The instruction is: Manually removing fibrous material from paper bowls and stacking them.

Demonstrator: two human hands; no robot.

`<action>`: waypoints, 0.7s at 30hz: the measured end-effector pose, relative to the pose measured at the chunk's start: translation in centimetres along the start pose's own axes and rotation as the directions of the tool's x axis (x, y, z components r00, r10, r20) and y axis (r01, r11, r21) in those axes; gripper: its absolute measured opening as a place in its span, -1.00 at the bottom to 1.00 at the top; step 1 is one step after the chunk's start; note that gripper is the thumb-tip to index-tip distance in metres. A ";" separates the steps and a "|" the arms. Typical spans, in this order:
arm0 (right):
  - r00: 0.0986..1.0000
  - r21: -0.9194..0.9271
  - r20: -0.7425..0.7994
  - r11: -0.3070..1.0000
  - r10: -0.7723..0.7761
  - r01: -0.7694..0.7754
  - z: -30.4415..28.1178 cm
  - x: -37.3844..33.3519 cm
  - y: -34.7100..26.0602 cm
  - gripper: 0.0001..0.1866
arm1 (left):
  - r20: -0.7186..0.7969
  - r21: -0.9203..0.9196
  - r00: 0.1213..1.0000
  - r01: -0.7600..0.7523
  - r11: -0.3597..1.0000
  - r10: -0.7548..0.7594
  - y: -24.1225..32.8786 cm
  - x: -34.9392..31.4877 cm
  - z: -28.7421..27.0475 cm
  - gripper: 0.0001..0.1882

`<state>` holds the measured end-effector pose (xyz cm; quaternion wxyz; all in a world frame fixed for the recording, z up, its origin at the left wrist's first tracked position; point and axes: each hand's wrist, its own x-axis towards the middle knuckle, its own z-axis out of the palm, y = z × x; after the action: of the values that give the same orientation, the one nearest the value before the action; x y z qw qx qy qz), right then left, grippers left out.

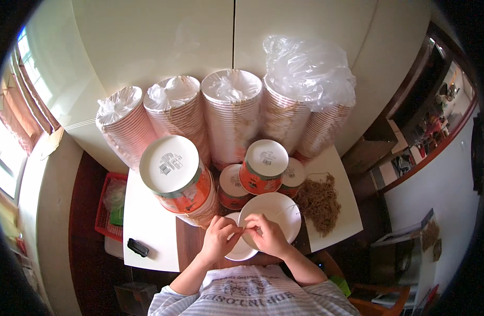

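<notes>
My left hand (219, 238) and my right hand (267, 236) meet at the fingertips, both closed in a pinch. What they hold between them is too small to make out. Just beneath is a round white bowl-like tub (276, 207), its inside facing up, with a thin pale strand near its right rim. A second white tub (242, 254) lies partly under it and is mostly hidden by my hands. To the right sits a tangled heap of brown twine (320, 204).
Upside-down orange paper buckets stand ahead: a tall stack (185, 197) at left and a smaller one (263, 171) in the middle. Plastic-wrapped stacks of paper tubs (232, 121) line the back. A black object (138, 247) lies on the white table (150, 221). A red basket (102, 210) is beyond its left edge.
</notes>
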<state>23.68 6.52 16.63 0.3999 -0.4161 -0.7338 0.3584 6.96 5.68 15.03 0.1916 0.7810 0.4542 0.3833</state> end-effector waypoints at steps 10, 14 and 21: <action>0.999 0.100 0.043 0.995 -0.023 0.019 -0.9 -1.2 -1.9 -0.84 | 0.025 -0.490 0.953 0.276 0.827 -0.304 -4.3 -2.6 2.3 -0.92; 0.973 -0.142 0.216 0.984 -0.077 0.110 0.7 -3.4 -3.0 -0.80 | 0.026 -0.727 0.931 0.268 0.633 -0.364 -4.1 -3.2 3.3 -0.93; 0.921 -0.396 0.292 0.844 -0.258 0.362 4.0 -6.2 -0.7 -0.67 | 0.099 -0.911 0.896 0.256 0.322 -0.433 -4.5 -5.0 4.9 -0.88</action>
<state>22.00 -0.09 13.79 0.2608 -0.3271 -0.8945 0.1575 6.80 3.98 6.90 0.6229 0.3998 0.3417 0.5791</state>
